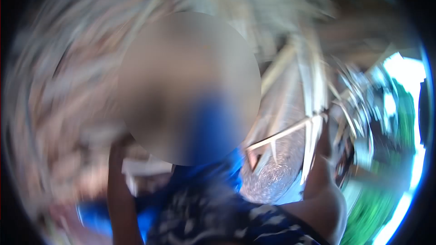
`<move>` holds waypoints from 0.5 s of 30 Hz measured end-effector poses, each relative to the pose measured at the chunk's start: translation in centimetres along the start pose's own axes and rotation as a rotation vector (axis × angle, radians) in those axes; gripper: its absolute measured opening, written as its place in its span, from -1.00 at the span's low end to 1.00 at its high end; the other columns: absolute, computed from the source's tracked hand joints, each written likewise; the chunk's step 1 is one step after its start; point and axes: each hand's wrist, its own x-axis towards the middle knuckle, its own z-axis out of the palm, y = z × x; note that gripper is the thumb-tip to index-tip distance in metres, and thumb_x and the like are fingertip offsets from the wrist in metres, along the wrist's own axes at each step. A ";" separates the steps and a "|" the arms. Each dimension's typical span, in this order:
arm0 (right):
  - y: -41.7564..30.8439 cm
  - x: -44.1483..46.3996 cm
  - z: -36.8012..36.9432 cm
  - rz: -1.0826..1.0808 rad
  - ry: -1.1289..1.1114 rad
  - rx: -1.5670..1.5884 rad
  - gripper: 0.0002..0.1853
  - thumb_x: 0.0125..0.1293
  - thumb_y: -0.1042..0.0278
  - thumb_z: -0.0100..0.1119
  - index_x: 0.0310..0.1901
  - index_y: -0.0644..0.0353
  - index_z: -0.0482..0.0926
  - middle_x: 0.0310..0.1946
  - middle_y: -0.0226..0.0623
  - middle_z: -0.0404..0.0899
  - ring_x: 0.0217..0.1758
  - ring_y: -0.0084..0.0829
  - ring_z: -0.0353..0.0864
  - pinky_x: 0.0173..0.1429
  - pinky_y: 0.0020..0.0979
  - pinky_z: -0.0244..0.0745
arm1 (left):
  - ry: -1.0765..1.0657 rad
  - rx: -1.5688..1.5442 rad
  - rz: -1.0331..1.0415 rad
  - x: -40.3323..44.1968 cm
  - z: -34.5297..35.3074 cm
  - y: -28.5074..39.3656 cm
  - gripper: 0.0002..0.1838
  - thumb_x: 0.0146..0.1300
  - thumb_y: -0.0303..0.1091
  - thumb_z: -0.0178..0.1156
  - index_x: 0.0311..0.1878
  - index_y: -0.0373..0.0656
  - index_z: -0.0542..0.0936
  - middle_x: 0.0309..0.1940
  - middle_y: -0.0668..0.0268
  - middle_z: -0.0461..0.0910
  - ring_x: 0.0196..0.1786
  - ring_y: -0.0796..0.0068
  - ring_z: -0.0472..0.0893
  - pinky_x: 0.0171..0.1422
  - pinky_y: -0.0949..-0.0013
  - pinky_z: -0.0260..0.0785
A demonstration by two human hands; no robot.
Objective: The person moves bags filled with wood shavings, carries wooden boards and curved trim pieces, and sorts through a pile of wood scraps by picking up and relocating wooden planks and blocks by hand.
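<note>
Motion smears the whole head view. My right arm bends at the elbow at lower right, its forearm rising to my right hand (324,117). A thin pale strip (288,130), perhaps dry leaf or split wood, slants down and left from that hand. Other whitish strips (310,95) hang beside it. Blur hides the fingers, so I cannot tell whether they grip the strip. My left forearm rises at lower left towards my left hand (120,143), which is blurred and partly covered by a large smudged disc. What the left hand touches does not show.
Dark blue patterned cloth (200,218) covers my lap, with plain bright blue cloth (234,165) next to it. A rough greyish-brown rounded thing (268,181) lies right of the cloth. Blurred brown and grey dry matter (68,109) fills the left. Greenery (374,218) and bright light lie far right.
</note>
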 end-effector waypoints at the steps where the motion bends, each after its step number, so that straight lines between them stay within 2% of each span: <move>1: 0.6 -1.8 0.7 0.056 0.059 -0.026 -0.16 0.03 0.36 0.20 0.38 0.37 0.09 0.15 0.17 0.42 -0.04 -0.08 0.58 -0.08 -0.22 0.57 | -0.049 -0.087 -0.065 1.3 0.9 0.5 -0.70 0.18 -0.08 0.24 -0.19 -0.04 0.43 -0.30 0.27 0.42 -0.34 0.23 0.43 -0.28 0.11 0.44; 4: 4.9 -6.3 3.8 0.146 0.193 -0.004 -0.09 -0.01 0.36 0.22 0.41 0.35 0.04 0.15 0.20 0.41 -0.08 -0.06 0.59 -0.14 -0.21 0.61 | 0.009 -0.180 -0.335 2.1 0.7 -0.4 -0.68 0.17 -0.07 0.25 -0.18 -0.04 0.43 -0.28 0.26 0.42 -0.33 0.22 0.43 -0.26 0.08 0.45; 5: -1.5 -9.8 -0.1 0.025 0.229 -0.030 -0.03 0.04 0.44 0.13 0.47 0.27 -0.16 0.28 0.24 0.25 0.30 -0.04 0.37 0.31 -0.14 0.34 | 0.054 -0.183 -0.400 1.9 -0.2 -1.2 -0.68 0.17 -0.06 0.25 -0.17 -0.04 0.43 -0.27 0.26 0.42 -0.32 0.22 0.43 -0.25 0.08 0.45; 8: -5.5 -15.5 -2.6 0.361 0.070 -0.082 -0.15 0.01 0.40 0.22 0.41 0.21 0.14 0.10 0.24 0.41 0.18 0.03 0.44 0.19 -0.18 0.40 | 0.145 -0.172 -0.505 0.9 -2.8 -2.4 -0.66 0.16 -0.05 0.25 -0.16 -0.04 0.43 -0.25 0.26 0.43 -0.31 0.21 0.42 -0.23 0.05 0.46; 9: -5.2 -17.1 -2.3 0.338 0.030 -0.008 -0.05 -0.06 0.49 0.14 0.46 0.14 -0.01 0.16 0.26 0.33 0.16 0.05 0.43 0.10 -0.08 0.37 | 0.119 -0.151 -0.489 0.9 -2.8 -2.6 -0.62 0.15 0.00 0.27 -0.15 -0.03 0.45 -0.26 0.25 0.43 -0.31 0.21 0.42 -0.21 0.04 0.46; 12: -4.9 -21.4 -0.9 0.189 0.085 0.097 -0.12 -0.06 0.51 0.08 0.43 0.06 0.13 -0.10 0.20 0.44 -0.02 0.13 0.46 0.13 -0.03 0.37 | 0.039 -0.120 -0.405 1.8 -2.2 -2.5 -0.59 0.14 0.08 0.26 -0.12 0.01 0.47 -0.29 0.26 0.45 -0.34 0.23 0.42 -0.22 0.06 0.46; 14: -4.0 -22.3 1.3 0.340 -0.081 0.064 -0.18 -0.04 0.44 0.08 0.40 0.08 0.21 -0.06 0.27 0.48 -0.05 0.05 0.55 0.03 -0.03 0.43 | 0.001 -0.117 -0.321 0.8 -1.3 -2.3 -0.59 0.16 0.10 0.23 -0.10 0.04 0.48 -0.31 0.28 0.46 -0.36 0.25 0.43 -0.26 0.10 0.46; 15: -2.5 -22.3 2.3 0.480 -0.332 -0.046 -0.21 -0.03 0.38 0.08 0.37 0.13 0.25 -0.05 0.31 0.52 -0.18 -0.11 0.64 -0.10 -0.13 0.51 | 0.012 -0.122 -0.298 0.1 -1.0 -2.4 -0.60 0.16 0.11 0.22 -0.09 0.06 0.48 -0.32 0.28 0.46 -0.36 0.26 0.43 -0.27 0.11 0.46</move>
